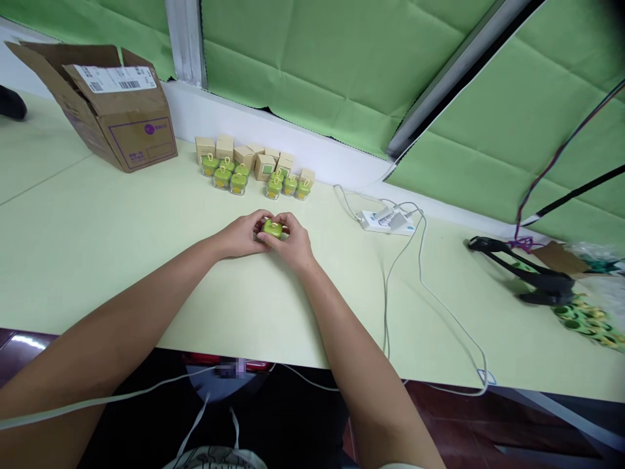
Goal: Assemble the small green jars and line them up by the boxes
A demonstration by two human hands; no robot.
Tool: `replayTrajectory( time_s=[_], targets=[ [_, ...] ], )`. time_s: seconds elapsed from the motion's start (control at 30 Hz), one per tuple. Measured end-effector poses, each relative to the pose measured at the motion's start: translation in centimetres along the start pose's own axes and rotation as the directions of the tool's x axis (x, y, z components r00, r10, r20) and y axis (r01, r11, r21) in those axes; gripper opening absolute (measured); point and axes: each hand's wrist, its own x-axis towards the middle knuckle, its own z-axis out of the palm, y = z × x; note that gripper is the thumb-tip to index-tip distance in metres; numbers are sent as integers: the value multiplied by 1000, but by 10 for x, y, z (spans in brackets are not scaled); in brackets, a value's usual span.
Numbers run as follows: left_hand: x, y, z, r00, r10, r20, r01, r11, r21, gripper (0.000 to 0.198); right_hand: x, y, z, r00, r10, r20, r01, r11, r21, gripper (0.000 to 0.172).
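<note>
Close above the pale table (234,293), both hands meet around one small clear jar with a green lid (272,228) and a yellowish loop on top. My left hand (244,234) curls round its left side. On the right side, my right hand (293,242) grips it with the thumb at the front and the fingers behind. The jar's lower part is mostly hidden by the fingers. Beyond the hands stand several similar green-lidded jars (238,181) in two groups, with small tan boxes (264,167) behind them.
An open cardboard box (139,130) stands at the back left. A white power strip (388,221) with plugs and trailing cables lies right of the jars. Farther right are a black stand-like object (532,277) and a pile of green and yellow pieces (586,319). Green blinds (332,65) hang behind.
</note>
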Motion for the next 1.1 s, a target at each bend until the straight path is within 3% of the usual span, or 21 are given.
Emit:
replayTrajectory(
  time_s=[0.27, 0.57, 0.7, 0.87, 1.1],
  targets=[
    [1, -3, -1, 1000, -16, 26, 15, 1000, 24, 65, -1, 1, -4, 996, 24, 87, -32, 995, 92, 33],
    [3, -11, -1, 1000, -15, 25, 14, 999, 40, 65, 4, 12, -10, 987, 93, 129, -118, 972, 202, 35],
    [4, -13, -1, 998, 28, 59, -23, 997, -76, 63, 4, 13, -9, 993, 68, 93, -85, 975, 204, 33],
    [11, -18, -5, 992, -84, -99, 47, 942, -332, 50, 4, 15, -8, 991, 85, 100, -104, 972, 213, 36],
    [12, -11, -4, 984, -109, -144, 56, 942, -332, 37, 5, 17, -5, 996, 66, 61, -77, 974, 215, 31]
  ],
)
